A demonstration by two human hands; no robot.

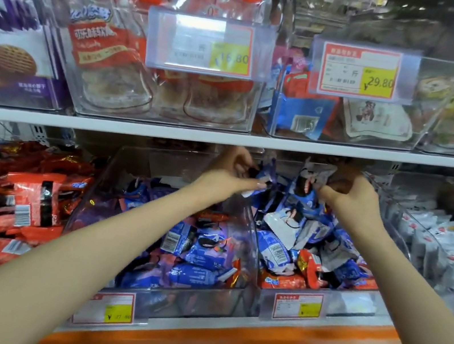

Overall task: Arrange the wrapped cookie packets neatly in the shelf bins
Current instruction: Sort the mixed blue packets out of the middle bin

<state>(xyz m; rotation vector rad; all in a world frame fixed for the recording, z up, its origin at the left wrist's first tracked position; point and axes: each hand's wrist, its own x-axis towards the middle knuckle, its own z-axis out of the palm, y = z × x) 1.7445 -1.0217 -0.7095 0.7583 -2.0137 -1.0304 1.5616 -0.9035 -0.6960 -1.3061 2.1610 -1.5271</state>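
Our left hand (231, 172) pinches a blue packet (263, 173) above the back of the middle bin (184, 294). Our right hand (350, 201) grips a second packet (306, 182) just right of that bin. We judge that little is done yet: the heaps lie jumbled, with red packets (309, 263) mixed in.

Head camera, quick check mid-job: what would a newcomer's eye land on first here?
Two bare arms reach into the lower bins, the left hand and right hand each gripping blue packets near the back. Next come the heap of red packets at lower left and the yellow price tags on the upper shelf.
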